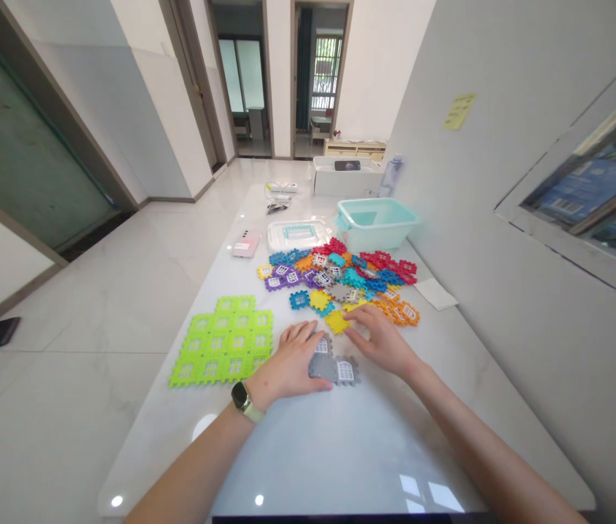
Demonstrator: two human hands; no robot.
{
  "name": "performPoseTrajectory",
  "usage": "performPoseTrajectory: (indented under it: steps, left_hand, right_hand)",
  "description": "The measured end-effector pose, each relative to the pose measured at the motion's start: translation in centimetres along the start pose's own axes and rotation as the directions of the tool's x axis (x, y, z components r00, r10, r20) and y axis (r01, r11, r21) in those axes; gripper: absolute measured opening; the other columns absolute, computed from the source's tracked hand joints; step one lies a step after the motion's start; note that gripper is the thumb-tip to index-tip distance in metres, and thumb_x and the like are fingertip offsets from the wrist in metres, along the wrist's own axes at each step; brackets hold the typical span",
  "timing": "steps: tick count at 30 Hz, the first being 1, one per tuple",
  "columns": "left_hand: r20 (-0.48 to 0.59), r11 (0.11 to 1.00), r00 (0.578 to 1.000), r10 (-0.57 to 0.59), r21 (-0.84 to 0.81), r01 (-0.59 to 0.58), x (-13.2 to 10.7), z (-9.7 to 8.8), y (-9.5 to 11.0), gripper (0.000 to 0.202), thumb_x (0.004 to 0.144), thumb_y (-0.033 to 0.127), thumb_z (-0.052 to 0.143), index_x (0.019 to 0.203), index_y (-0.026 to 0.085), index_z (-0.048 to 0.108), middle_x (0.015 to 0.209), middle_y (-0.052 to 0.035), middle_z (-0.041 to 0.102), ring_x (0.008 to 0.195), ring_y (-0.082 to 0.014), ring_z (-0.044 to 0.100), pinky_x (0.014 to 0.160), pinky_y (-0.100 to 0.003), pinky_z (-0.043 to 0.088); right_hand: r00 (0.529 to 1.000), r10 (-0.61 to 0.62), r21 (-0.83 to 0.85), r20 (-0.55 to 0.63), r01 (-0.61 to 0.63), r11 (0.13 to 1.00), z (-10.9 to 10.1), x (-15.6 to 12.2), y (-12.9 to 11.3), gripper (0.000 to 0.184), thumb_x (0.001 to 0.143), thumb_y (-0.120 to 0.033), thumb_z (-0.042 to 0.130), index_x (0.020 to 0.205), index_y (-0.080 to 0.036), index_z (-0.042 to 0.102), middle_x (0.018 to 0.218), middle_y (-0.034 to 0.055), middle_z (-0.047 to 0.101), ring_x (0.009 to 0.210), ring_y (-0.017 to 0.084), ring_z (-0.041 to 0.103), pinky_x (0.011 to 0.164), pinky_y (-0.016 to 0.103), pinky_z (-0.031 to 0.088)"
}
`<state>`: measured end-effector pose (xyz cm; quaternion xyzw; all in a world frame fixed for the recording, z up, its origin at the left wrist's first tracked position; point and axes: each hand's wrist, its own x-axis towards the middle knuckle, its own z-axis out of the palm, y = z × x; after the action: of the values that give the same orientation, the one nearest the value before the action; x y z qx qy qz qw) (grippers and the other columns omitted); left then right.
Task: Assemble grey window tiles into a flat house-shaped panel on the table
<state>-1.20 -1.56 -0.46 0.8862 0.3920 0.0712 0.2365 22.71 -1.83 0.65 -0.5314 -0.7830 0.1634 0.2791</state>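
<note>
Two hands: the left hand, wearing a smartwatch, and the right hand meet at lower centre over the white marble tabletop.
Left hand: lies flat, fingers close together, on the grey foam tiles; whether it grips them, I cannot tell.
Right hand: fingers spread wide, nothing visibly held, tips just beside the grey foam tiles and a yellow tile.
Work in hand: apparently joining the grey foam tiles, a small notched group at lower centre.
Next move: seemingly calls for notches lined up edge to edge and pressed home.
Left of the hands: a lime-green tile sheet, already interlocked.
Centre: a loose heap of multicoloured tiles.
Containers: a clear plastic box holds something teal; in the teal plastic basin, no contents can be made out.
Farther up: a white carton stands at the table's far end.
</note>
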Motion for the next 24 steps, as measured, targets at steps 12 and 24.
performPoseTrajectory:
  steps: [12,24]
  left_hand:
    - [-0.020,0.985,0.988,0.155,-0.069,-0.156,-0.6,0.1,-0.1,0.092,0.060,0.074,0.075,0.136,0.029,0.049,0.140,-0.0116,0.045,0.127,-0.0366,0.038,0.105,-0.052,0.031]
    - [0.036,0.991,0.992,0.121,-0.061,-0.118,-0.7,-1.2,-0.3,0.085,0.059,0.071,0.078,0.130,0.029,0.053,0.118,-0.0066,0.052,0.112,-0.0310,0.046,0.095,-0.043,0.037]
  right_hand:
    - [0.982,0.139,-0.382,-0.125,-0.177,0.907,2.9,6.8,2.7,0.026,0.086,-0.036,0.064,0.106,-0.020,0.070,0.116,0.0124,0.063,0.107,0.031,0.053,0.091,0.041,0.043]
    - [0.987,0.153,-0.271,-0.048,-0.160,0.949,-0.8,4.2,0.7,0.029,0.079,-0.021,0.063,0.107,-0.017,0.067,0.108,0.0106,0.064,0.103,0.029,0.055,0.093,0.041,0.042]
